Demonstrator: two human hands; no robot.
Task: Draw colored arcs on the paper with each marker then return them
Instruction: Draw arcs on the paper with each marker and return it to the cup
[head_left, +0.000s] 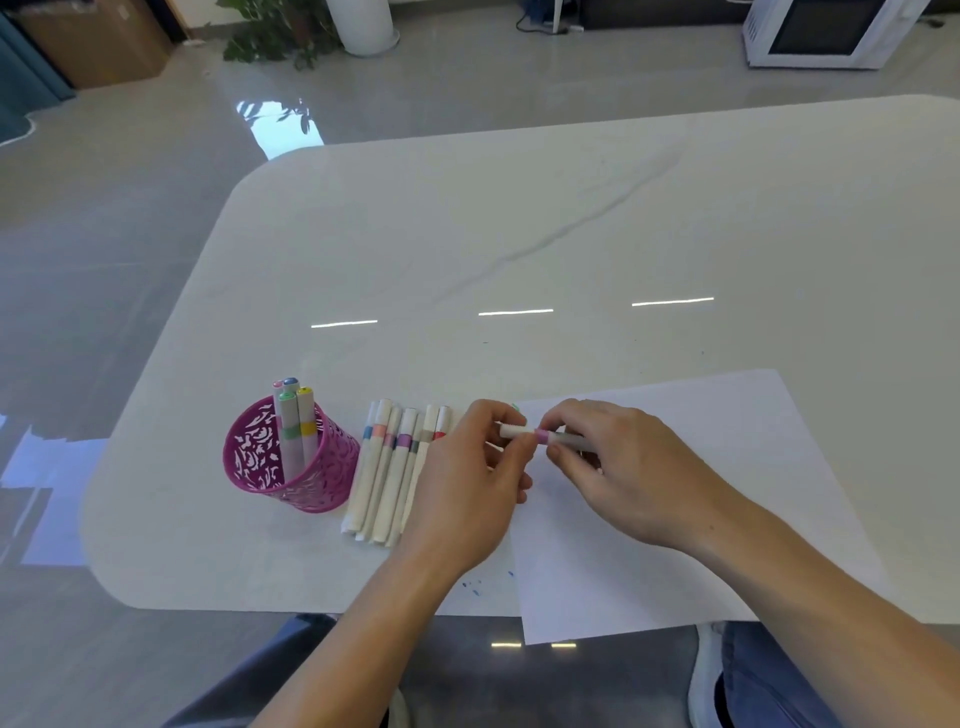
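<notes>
A white marker with a pink band (540, 435) lies level between both hands, above the left edge of the white paper (691, 499). My left hand (467, 478) pinches its cap end. My right hand (613, 457) grips the barrel. A row of several white markers with coloured bands (395, 467) lies on the table left of my left hand. A pink cut-out pen cup (291, 462) further left holds several markers upright. I see no drawn marks on the paper.
The white marble table (519, 249) stretches far behind the paper. Small blue ink specks (475, 584) mark the table near its front edge. The paper's near corner overhangs that edge. A plant and a white appliance stand on the floor beyond.
</notes>
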